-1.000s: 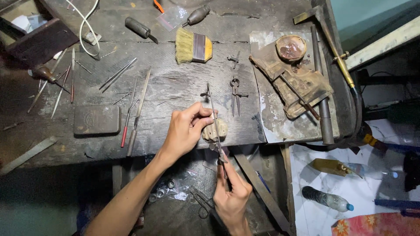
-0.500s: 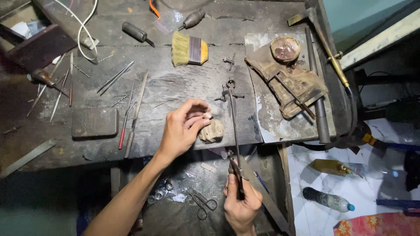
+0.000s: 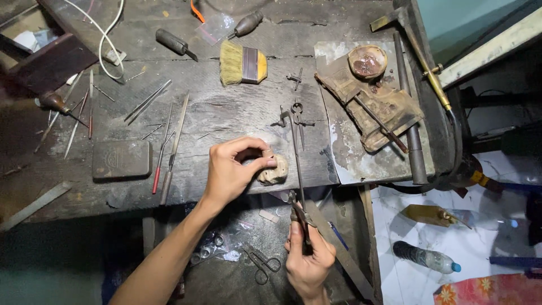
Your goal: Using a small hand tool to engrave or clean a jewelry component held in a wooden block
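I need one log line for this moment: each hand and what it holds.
left hand: pinches lump at bench edge | right hand: grips saw frame, blade end over bench | brush: lying behind

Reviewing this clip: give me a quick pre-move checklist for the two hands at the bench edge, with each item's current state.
1. Right hand has a firm grip on the saw frame handle: ok, fingers wrapped around it.
2. Left hand steadies the work on the worn bench block: ok, fingertips pinched there.
3. Piece pinched in the left fingertips identifiable: cannot tell, too small.
4. Saw frame clear of the left fingers: ok, it runs just beside them.
5. Saw frame's far end clear of the dividers: not ok, they overlap in view.
6. Blade seated and tensioned: cannot tell.
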